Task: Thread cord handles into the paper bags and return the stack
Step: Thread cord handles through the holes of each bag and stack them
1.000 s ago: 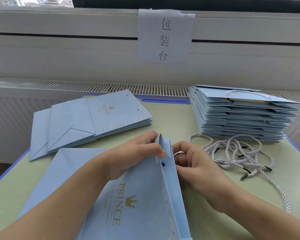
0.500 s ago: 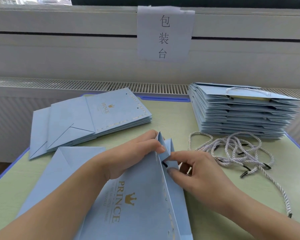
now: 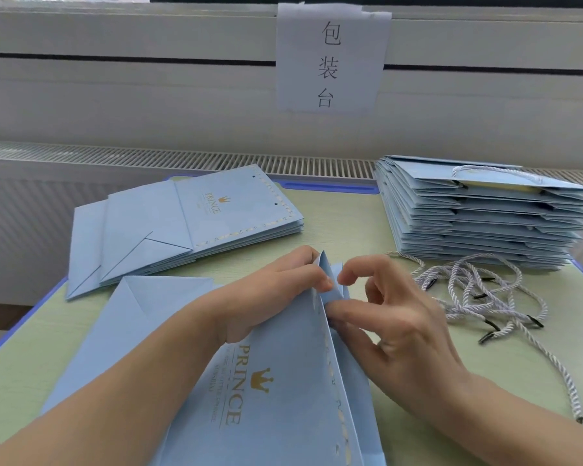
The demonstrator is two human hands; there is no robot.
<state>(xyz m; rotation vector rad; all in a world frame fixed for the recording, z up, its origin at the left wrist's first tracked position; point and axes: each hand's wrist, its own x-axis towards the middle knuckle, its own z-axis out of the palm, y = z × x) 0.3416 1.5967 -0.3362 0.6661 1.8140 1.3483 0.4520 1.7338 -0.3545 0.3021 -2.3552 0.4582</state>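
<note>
A light blue paper bag (image 3: 260,391) printed PRINCE in gold lies flat in front of me, its mouth to the right. My left hand (image 3: 266,294) pinches the far corner of the bag's top edge and lifts it. My right hand (image 3: 394,317) is at that same corner, its thumb and curled index finger closing on the bag's side fold. No cord tip shows between the fingers. Loose white-and-grey cord handles (image 3: 478,290) with black tips lie tangled just right of my right hand.
A short stack of flat bags (image 3: 189,227) without cords lies at the back left. A taller stack (image 3: 478,216) with a cord on top stands at the back right. The pale green table has a blue rim (image 3: 330,188). A paper sign (image 3: 330,58) hangs on the wall behind.
My right hand has shifted from pushing a black cord tip at the bag's hole to gripping the side fold, with its index finger lifted and curled. My left hand has kept its grip.
</note>
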